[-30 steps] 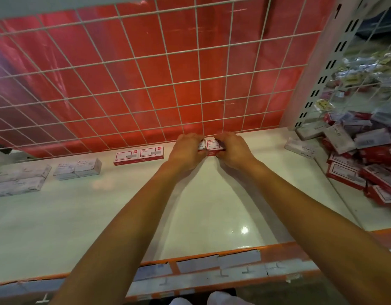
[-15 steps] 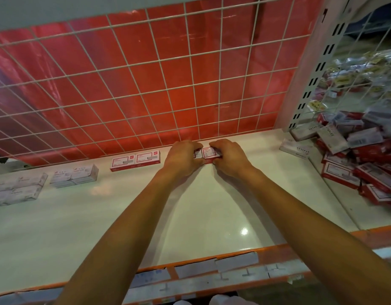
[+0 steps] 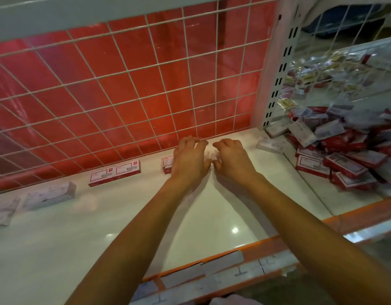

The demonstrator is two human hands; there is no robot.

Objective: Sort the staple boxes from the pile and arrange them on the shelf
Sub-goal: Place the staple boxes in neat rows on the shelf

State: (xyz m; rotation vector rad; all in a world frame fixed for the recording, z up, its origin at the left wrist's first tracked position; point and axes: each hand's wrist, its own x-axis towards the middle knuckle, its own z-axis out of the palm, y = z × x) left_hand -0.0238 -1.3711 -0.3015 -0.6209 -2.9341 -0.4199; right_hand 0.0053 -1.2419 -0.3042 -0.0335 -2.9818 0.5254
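On the white shelf (image 3: pixel 212 216), near the wire back, my left hand (image 3: pixel 190 159) lies with bent fingers over a pair of red-and-white staple boxes (image 3: pixel 166 164); only their left end shows. My right hand (image 3: pixel 233 159) is close beside it, fingers curled at the boxes' hidden right end. Another pair of red-and-white boxes (image 3: pixel 115 172) lies to the left along the back. Further left are white boxes (image 3: pixel 49 194). The pile of staple boxes (image 3: pixel 344 150) fills the bay on the right.
A white wire mesh (image 3: pixel 124 84) with red sheeting behind closes the back. A perforated upright post (image 3: pixel 276 62) divides the two bays. A loose white box (image 3: pixel 270 145) lies by the post. The orange front edge (image 3: pixel 212 271) carries label strips.
Both hands moved with the boxes back toward the mesh and slightly left, and lowered them onto the shelf. The view shifted right and closer.
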